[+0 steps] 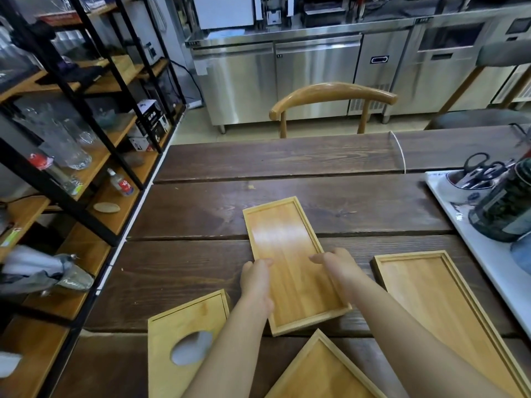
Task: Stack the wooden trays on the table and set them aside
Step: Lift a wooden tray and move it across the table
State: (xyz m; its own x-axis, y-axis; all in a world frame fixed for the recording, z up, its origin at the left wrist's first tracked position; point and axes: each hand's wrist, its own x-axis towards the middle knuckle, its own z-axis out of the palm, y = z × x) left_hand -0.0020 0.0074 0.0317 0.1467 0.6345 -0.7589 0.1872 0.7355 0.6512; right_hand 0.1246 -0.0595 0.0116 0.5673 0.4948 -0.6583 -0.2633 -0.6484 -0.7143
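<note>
Both hands were on the middle tray point(290, 254), a long shallow wooden one that lay flat on the dark plank bench point(287, 162), running away from the person and slightly askew. The left hand point(255, 278) gripped its left rim, fingers curled over the edge and onto the tray floor. The right hand point(337, 264) did the same on the right rim, thumb and fingers reaching inward across the wood. Neither hand was clenched tight; each was partly closed around its side of the tray.

A larger tray point(439, 305) lay to the right, just beside the person's right forearm and apart from the held one. A third tray point(319, 372) sat at the near edge of the bench, turned cornerwise, its point close to the near end of the middle tray. To the left stood a wooden box point(184, 334) with an oval hole in its top.

On the right side of the bench a white tray point(494, 262) carried a dark jar point(505, 208) and a bowl point(465, 188) with scissors. A wooden chair point(330, 96) stood at the far side, with steel cabinets point(287, 79) behind it and shelving point(86, 124) with glassware along the left.
</note>
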